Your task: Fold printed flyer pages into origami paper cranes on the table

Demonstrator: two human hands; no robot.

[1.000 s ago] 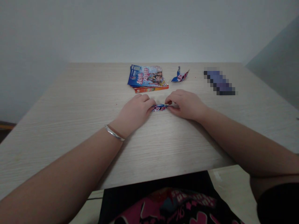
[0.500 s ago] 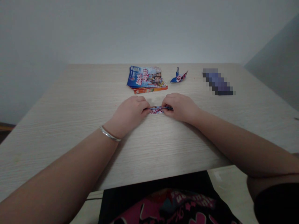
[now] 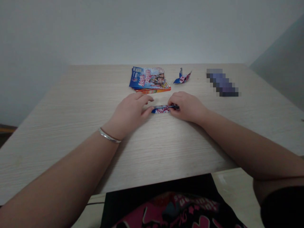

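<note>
Between my hands, just above or on the table, is a narrow piece of folded paper (image 3: 161,109), printed blue, red and white. My right hand (image 3: 186,107) pinches its right end, and the fingers hide part of it. At the left end, my left hand (image 3: 131,109) has thumb and forefinger spread apart. The thumb tip is close to the paper's tip; whether it touches I cannot tell. A silver bracelet (image 3: 109,136) circles the left wrist.
Behind my hands lies a stack of printed leaflets (image 3: 148,78), with an orange one at the bottom. A folded paper crane (image 3: 182,77) stands to its right. Farther right is a pixelated dark oblong object (image 3: 222,83). The pale wooden table (image 3: 78,95) meets a wall at the back.
My left hand has let go of the paper's left end, its thumb and forefinger parting. My right hand has shifted slightly right and away from me with the paper.
</note>
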